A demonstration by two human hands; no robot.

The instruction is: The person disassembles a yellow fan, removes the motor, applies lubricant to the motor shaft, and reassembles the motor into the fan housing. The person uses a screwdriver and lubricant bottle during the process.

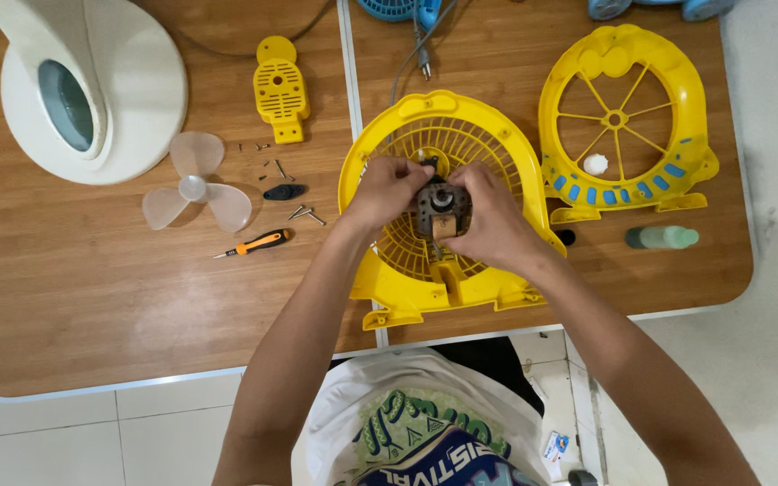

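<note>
A yellow fan housing with a grille (pixel 380 270) lies flat near the table's front edge. At its centre sits a small metal motor (pixel 441 209) with a copper-coloured part. My left hand (pixel 387 187) grips the motor's left upper side, fingers curled. On the right side of the motor, my right hand (pixel 490 220) wraps around it from the side and below. Both hands rest over the grille.
A second yellow grille frame (pixel 628 117) lies at the right, a green bottle (pixel 664 237) below it. Left of the housing: an orange-handled screwdriver (pixel 258 242), loose screws (pixel 303 214), a clear fan blade (pixel 196 191), a yellow cover (pixel 281 90), a white fan base (pixel 92 85).
</note>
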